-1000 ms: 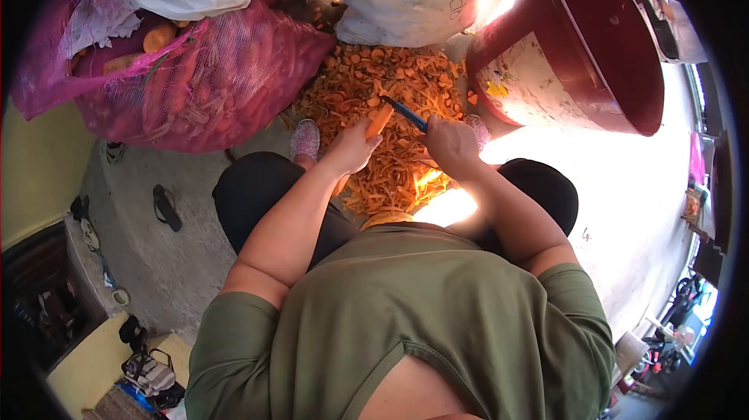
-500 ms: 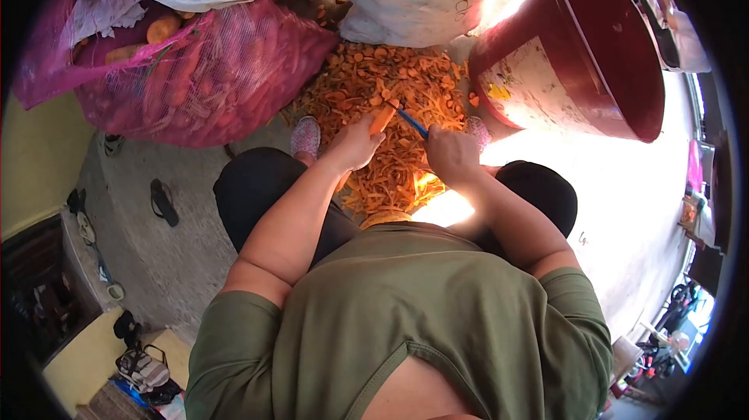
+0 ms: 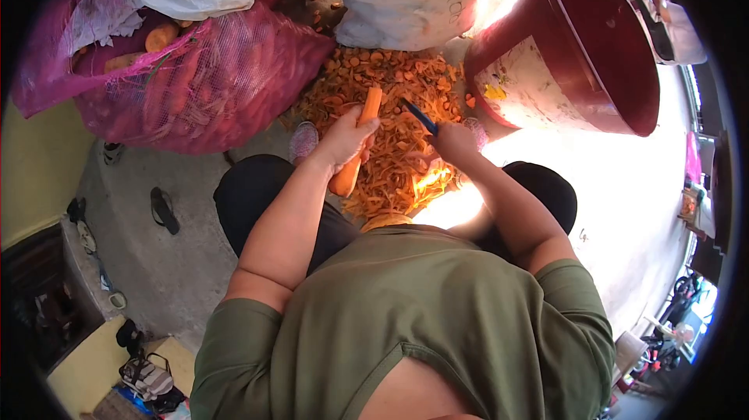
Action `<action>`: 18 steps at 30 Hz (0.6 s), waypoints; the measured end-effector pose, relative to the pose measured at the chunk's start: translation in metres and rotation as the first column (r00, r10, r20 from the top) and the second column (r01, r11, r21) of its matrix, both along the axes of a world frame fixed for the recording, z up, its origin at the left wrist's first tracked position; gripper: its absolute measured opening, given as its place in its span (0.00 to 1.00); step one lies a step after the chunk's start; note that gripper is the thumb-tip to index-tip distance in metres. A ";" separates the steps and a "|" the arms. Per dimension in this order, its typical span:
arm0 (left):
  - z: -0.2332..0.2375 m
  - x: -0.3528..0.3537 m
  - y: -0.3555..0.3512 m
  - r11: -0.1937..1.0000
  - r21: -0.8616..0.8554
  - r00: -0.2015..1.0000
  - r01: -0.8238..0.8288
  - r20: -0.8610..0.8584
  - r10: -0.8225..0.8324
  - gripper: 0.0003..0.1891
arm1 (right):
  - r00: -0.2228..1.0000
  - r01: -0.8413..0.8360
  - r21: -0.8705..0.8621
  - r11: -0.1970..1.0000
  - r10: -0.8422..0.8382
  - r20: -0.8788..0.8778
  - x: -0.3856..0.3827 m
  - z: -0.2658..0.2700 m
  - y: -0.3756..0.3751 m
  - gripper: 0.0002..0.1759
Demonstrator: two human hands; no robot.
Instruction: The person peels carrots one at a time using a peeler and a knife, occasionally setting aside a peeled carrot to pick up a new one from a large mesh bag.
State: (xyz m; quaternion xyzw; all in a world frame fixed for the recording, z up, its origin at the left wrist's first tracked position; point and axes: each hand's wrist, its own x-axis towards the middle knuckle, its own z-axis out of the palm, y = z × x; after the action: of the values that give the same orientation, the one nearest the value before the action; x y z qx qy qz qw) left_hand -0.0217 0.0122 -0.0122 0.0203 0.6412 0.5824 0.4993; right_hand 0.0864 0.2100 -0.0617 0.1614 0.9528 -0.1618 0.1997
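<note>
My left hand (image 3: 345, 139) is closed round an orange carrot (image 3: 370, 105), which slants with its narrower end pointing away from me and its thick end showing below the palm. My right hand (image 3: 456, 143) grips a slim blue-handled peeler (image 3: 421, 117); its dark tip points up and left, apart from the carrot. Beneath both hands, a heap of carrot peelings and cut pieces (image 3: 398, 151) covers the floor between my feet.
A pink mesh sack of carrots (image 3: 211, 85) stands at upper left. A white sack with writing (image 3: 398, 7) is beyond the heap. To the right is a large dark-red tub (image 3: 523, 46). A sandal (image 3: 164, 211) lies on the floor at left.
The peeler has come away from the carrot's tip. My left hand has drawn the carrot slightly left and turned it more upright, so its thick end now shows.
</note>
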 end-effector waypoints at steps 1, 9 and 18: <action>-0.004 0.004 0.001 1.000 -0.012 1.000 0.019 -0.006 -0.019 0.09 | 0.999 0.035 -0.175 0.984 -0.033 0.009 -0.003 0.002 0.003 0.14; -0.016 0.009 0.007 0.938 0.157 0.951 -0.310 0.037 0.308 0.11 | 0.979 0.085 -0.738 0.669 0.079 0.185 -0.017 0.035 -0.014 0.18; -0.010 0.006 0.009 0.906 0.187 0.924 -0.381 0.059 0.377 0.08 | 0.993 0.096 -0.834 0.544 -0.115 0.039 -0.010 0.047 -0.029 0.17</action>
State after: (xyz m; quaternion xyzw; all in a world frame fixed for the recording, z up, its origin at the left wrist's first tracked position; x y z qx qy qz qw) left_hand -0.0160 0.0212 -0.0220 -0.0620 0.5676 0.7282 0.3791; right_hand 0.0760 0.1813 -0.0150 0.1026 0.7527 -0.6073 0.2327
